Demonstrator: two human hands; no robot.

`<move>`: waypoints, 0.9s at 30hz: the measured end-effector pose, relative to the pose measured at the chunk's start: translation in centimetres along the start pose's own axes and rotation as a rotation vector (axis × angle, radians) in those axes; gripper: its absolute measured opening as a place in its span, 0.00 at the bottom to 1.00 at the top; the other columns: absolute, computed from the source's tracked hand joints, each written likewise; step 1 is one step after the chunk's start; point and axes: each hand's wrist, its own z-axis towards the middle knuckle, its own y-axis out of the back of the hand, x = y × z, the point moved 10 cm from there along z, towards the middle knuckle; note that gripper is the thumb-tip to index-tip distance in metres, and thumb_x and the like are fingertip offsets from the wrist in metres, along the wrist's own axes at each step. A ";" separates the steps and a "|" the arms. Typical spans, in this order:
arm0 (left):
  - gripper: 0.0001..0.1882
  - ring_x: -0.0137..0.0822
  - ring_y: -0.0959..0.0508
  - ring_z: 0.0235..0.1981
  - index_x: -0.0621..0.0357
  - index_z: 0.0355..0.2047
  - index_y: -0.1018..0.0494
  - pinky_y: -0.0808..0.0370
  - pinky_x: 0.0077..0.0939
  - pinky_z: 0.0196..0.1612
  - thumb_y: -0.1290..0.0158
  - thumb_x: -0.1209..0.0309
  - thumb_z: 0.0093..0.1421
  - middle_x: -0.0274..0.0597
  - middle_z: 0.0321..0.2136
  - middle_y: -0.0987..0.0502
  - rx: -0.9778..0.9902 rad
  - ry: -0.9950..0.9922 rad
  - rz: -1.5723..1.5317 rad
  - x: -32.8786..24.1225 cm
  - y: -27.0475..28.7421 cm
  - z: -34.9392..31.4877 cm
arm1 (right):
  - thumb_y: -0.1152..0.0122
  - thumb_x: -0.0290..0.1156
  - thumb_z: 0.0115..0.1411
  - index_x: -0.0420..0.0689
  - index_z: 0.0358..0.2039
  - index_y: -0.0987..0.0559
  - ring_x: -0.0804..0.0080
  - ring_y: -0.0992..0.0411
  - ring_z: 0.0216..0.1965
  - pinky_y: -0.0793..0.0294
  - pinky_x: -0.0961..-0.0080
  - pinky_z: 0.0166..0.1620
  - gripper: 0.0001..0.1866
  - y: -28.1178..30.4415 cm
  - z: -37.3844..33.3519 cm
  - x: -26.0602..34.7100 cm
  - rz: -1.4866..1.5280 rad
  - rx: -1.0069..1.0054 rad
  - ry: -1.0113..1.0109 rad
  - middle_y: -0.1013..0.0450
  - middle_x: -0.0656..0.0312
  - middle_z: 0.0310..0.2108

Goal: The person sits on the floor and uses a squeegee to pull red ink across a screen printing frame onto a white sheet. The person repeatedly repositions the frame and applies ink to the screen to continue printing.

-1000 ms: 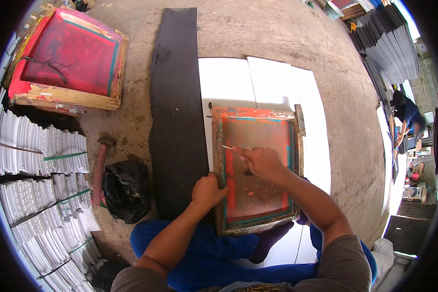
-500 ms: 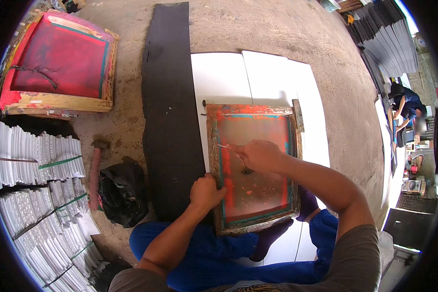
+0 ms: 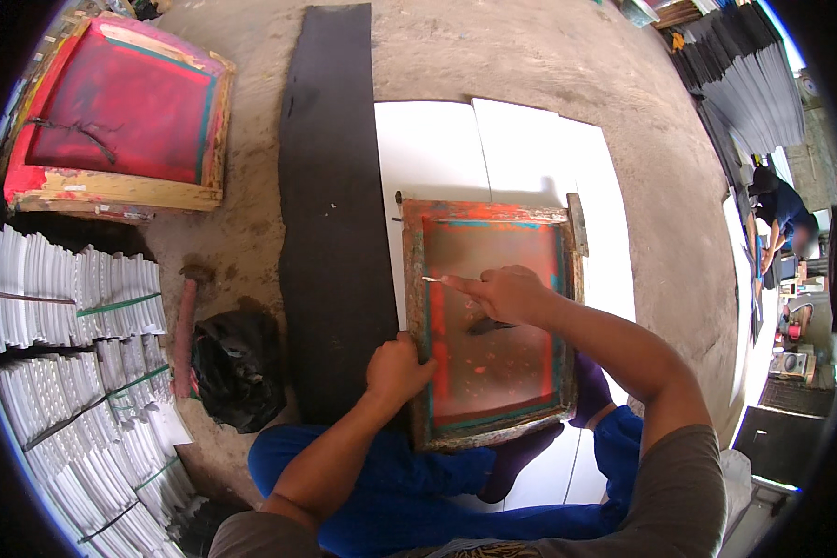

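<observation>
Down on the floor, a wooden screen frame (image 3: 489,321) with a red-stained mesh lies on white sheets (image 3: 493,149), in front of the person's blue-clad legs (image 3: 391,488). The left hand (image 3: 395,370) is clenched over the frame's left rail near its lower corner, fingers curled around the wood. The right hand (image 3: 507,293) rests over the mesh, its fingers pinched on a thin pale stick (image 3: 434,279) whose tip points left, just short of the left rail. Below those fingers a dark patch shows on the mesh; whether it is a tool or a shadow cannot be told.

Left of the left hand's knuckles, touching the frame's edge, runs a long black strip (image 3: 330,214). Further left lie a crumpled black bag (image 3: 237,367) and a reddish handle (image 3: 186,321), then stacks of white sheets (image 3: 74,372). Well up and left of both hands sits a second frame (image 3: 121,116), red inside. Far right, another person (image 3: 781,209) bends near dark stacks (image 3: 744,74).
</observation>
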 end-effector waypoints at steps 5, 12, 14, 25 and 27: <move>0.30 0.60 0.17 0.31 0.74 0.37 0.28 0.19 0.50 0.37 0.36 0.55 0.50 0.64 0.26 0.20 0.004 0.020 0.026 0.1 -0.4 0.1 | 0.49 0.44 0.70 0.67 0.67 0.33 0.48 0.22 0.30 0.24 0.53 0.40 0.25 -1.2 -0.1 -0.7 0.417 0.016 -0.064 0.24 0.46 0.31; 0.29 0.61 0.17 0.31 0.73 0.36 0.28 0.19 0.50 0.37 0.36 0.54 0.50 0.63 0.26 0.20 0.038 0.028 0.014 0.1 -0.3 0.0 | 0.49 0.40 0.70 0.64 0.67 0.32 0.47 0.24 0.27 0.25 0.56 0.36 0.24 -1.2 -0.2 0.1 0.448 -0.073 0.011 0.26 0.47 0.26; 0.30 0.61 0.17 0.31 0.74 0.36 0.29 0.19 0.50 0.36 0.36 0.54 0.50 0.63 0.26 0.20 0.032 0.034 0.004 0.4 -0.5 0.0 | 0.49 0.38 0.70 0.61 0.67 0.31 0.49 0.25 0.26 0.26 0.59 0.36 0.24 0.6 -0.7 1.2 0.025 -0.085 0.013 0.26 0.47 0.25; 0.29 0.61 0.17 0.32 0.74 0.37 0.28 0.19 0.49 0.37 0.35 0.55 0.51 0.64 0.27 0.19 0.011 0.029 0.026 -0.1 -0.1 -0.1 | 0.48 0.34 0.71 0.63 0.69 0.33 0.72 0.26 0.20 0.31 0.68 0.23 0.26 -3.3 -0.3 -1.1 0.983 0.246 -0.257 0.36 0.61 0.16; 0.31 0.59 0.16 0.34 0.74 0.39 0.27 0.19 0.48 0.39 0.34 0.55 0.51 0.63 0.30 0.19 0.038 0.062 0.035 -0.1 0.0 0.0 | 0.48 0.37 0.70 0.68 0.68 0.33 0.66 0.26 0.21 0.29 0.65 0.26 0.26 -2.5 -0.2 -1.5 0.795 0.140 -0.211 0.31 0.58 0.19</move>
